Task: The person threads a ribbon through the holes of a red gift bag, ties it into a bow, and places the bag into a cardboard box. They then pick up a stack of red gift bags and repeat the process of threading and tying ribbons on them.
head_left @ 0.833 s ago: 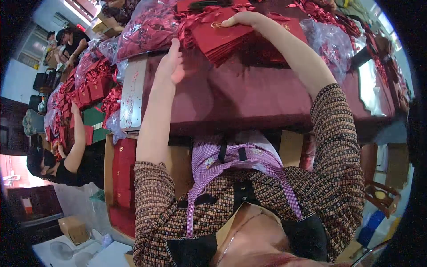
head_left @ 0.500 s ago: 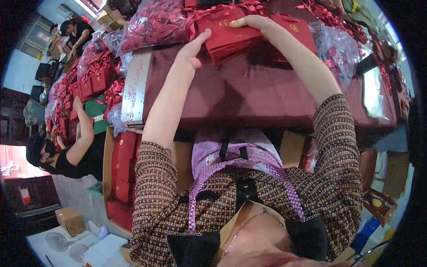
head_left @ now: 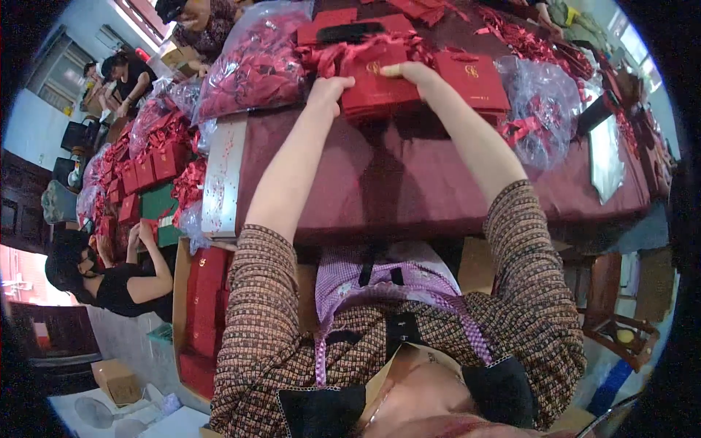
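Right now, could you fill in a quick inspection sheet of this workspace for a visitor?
Surface: table under a dark red cloth, creased in places.
Job's things: a stack of red bags with gold marks, held near the far side; another red bag lies to its right.
Clutter: a clear plastic sack of red pieces at left, a crumpled clear bag at right.
Hands: left hand at the stack's left edge; right hand on its right, thumb across the front.
Cables: nothing seen.
Surroundings: a cardboard box of red items below left, a co-worker in black beyond it, a wooden chair at right.
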Demonstrator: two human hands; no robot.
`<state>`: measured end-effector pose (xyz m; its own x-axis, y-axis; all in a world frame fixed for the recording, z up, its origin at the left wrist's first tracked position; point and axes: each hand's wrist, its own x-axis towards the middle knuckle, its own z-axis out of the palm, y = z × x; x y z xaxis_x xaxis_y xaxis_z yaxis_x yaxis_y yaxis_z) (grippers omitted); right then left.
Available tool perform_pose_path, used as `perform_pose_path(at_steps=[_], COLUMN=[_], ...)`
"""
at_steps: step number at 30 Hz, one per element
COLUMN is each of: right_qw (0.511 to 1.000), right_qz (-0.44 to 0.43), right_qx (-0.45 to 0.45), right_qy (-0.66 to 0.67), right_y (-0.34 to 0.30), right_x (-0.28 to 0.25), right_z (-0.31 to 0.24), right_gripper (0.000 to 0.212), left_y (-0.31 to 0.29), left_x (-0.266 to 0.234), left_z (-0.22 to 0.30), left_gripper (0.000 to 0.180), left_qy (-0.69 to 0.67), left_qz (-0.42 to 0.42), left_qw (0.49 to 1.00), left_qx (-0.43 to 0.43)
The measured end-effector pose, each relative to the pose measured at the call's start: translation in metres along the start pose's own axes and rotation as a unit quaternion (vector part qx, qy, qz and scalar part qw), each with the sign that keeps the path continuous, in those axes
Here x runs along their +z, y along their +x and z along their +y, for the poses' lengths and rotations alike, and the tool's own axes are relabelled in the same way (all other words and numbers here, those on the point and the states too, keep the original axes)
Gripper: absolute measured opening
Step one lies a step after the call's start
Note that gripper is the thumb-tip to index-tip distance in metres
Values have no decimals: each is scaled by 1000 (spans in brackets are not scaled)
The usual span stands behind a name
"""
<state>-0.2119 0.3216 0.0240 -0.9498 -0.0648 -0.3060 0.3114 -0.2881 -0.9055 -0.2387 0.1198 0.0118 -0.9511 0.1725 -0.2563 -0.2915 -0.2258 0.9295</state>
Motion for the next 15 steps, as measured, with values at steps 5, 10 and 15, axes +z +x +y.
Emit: perform_pose_path(at_steps=[5,10,15], right_qw=[994,995,996], right_qz=[70,73,73], right_qx=[-7,38,39], right_qy=[-82,-59,-20], right_y=[15,13,12], right_x=[-19,-18,-20], right_z=[29,37,40], right_gripper=[27,24,20], left_y=[21,11,22], left_x=[1,-1,6], left_z=[-25,-2,29], left_gripper=[46,66,52], left_qy=[309,646,718], left_qz=[-26,4,-32], left_qw=[950,744,681], left_qx=[40,170,140])
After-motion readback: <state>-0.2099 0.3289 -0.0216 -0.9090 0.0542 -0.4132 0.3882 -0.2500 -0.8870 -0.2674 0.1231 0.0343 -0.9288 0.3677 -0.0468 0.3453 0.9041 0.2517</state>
